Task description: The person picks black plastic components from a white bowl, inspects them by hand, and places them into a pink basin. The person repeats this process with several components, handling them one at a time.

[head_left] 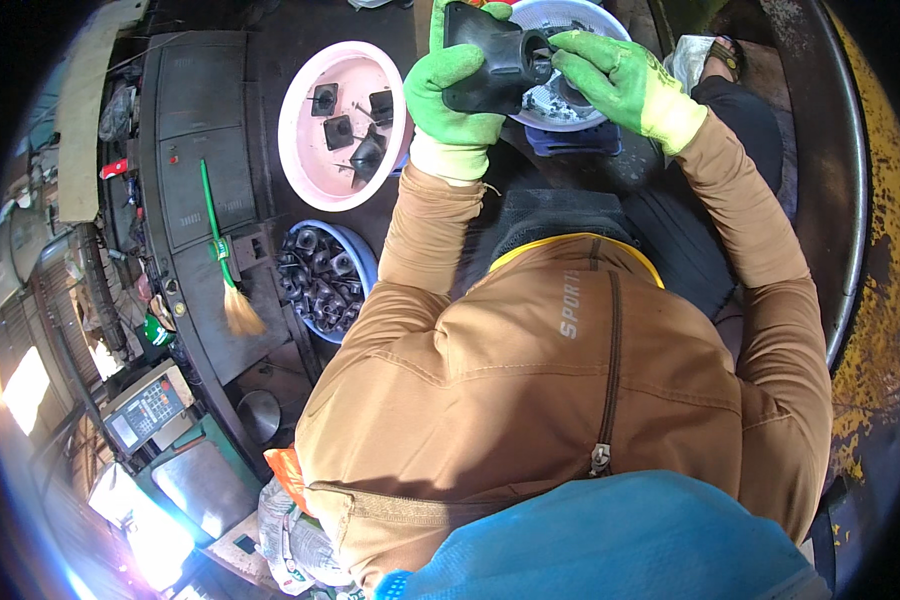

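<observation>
A black moulded part (490,58) with a square flange and a round hollow neck is held up at the top of the head view. My left hand (452,100), in a green-and-yellow glove, wraps round its flange. At the mouth of the neck is my right hand (615,82), gloved alike, with thumb and fingertips pinched together. Whatever small thing they may grip is too hidden to name. Behind and below the part stands a white perforated basin (560,122) with dark bits in it.
To the left, a pink basin (292,165) holds several black parts. Nearer, a blue basin (360,250) is heaped with similar pieces. A green-handled broom (220,245) lies against a grey metal cabinet (198,120). A worn yellow metal edge (875,230) runs along the right.
</observation>
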The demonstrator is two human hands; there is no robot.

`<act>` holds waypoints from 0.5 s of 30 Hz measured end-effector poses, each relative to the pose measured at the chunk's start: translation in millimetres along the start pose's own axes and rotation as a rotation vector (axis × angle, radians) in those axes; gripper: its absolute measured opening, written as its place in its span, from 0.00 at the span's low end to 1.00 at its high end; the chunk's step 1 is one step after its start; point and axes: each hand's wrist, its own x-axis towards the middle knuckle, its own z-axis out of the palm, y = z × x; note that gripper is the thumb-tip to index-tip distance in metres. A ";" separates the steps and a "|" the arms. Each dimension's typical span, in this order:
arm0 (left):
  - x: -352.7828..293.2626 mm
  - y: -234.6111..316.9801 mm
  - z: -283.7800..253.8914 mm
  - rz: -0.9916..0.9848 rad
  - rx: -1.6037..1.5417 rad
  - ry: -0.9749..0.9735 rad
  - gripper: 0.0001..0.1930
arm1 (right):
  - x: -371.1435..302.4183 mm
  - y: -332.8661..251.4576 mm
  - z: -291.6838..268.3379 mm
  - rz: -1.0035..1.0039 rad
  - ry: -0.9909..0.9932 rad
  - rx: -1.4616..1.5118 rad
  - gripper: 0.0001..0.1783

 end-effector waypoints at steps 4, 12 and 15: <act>2.2 -1.7 0.7 0.054 0.027 -0.080 0.33 | -0.4 -4.8 1.5 0.064 0.014 0.156 0.15; 12.7 -2.6 9.5 0.251 0.209 -0.268 0.36 | 8.0 -38.4 -5.4 0.605 0.020 0.827 0.17; 15.8 -9.5 11.9 0.372 0.255 -0.269 0.37 | 10.6 -46.0 -7.0 0.775 0.036 1.132 0.17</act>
